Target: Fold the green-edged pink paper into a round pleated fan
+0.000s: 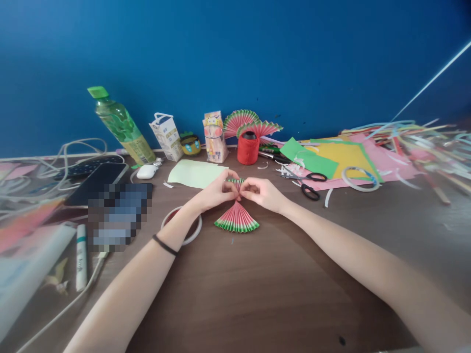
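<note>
A pleated paper fan (237, 218), pink with a white and green edge, spreads toward me over the brown table. My left hand (221, 190) pinches its narrow middle from the left. From the right, my right hand (259, 192) pinches the same spot, fingertips meeting the left ones. A second green-edged end of the folded paper shows between and behind my fingers. What exactly lies under the fingertips is hidden. Just left, below my left wrist, lies a roll of tape (199, 230), partly covered by the forearm.
Behind my hands are a pale green sheet (195, 172), a red spool (248, 149) with similar fans, a carton (215, 137) and a green bottle (121, 125). Black-handled scissors (311, 191), coloured paper (342, 157) and a tape ring (360, 186) lie right. Phones (97, 184) and a marker (81, 257) lie left.
</note>
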`<state>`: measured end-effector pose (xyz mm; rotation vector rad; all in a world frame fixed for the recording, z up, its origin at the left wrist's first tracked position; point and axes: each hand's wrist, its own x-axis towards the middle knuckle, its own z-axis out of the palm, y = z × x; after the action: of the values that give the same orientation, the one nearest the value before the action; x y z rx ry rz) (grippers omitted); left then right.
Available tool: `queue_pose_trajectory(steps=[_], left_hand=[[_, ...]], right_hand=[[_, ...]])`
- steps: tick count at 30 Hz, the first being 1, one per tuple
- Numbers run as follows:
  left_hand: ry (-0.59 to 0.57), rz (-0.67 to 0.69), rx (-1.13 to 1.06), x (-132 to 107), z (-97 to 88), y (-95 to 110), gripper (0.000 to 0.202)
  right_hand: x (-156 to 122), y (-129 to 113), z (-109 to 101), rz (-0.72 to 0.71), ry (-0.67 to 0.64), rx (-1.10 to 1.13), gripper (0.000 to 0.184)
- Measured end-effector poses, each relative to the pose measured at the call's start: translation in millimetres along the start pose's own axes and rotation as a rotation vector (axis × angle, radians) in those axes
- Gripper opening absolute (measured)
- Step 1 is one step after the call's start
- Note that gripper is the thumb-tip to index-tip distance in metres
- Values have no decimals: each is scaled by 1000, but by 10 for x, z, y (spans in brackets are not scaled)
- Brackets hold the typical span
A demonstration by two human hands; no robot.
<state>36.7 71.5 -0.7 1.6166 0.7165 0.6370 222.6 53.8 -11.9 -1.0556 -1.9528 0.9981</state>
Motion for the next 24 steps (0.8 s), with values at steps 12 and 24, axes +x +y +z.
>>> queue_pose_trajectory(steps=[12,24], left_hand=[[6,14,45,0,6,11,39],[23,-7,21,4,-3,20,36]], right_hand=[[-4,-46,31,-14,4,3,11],[-29,-45,69,-114,57,-66,10]])
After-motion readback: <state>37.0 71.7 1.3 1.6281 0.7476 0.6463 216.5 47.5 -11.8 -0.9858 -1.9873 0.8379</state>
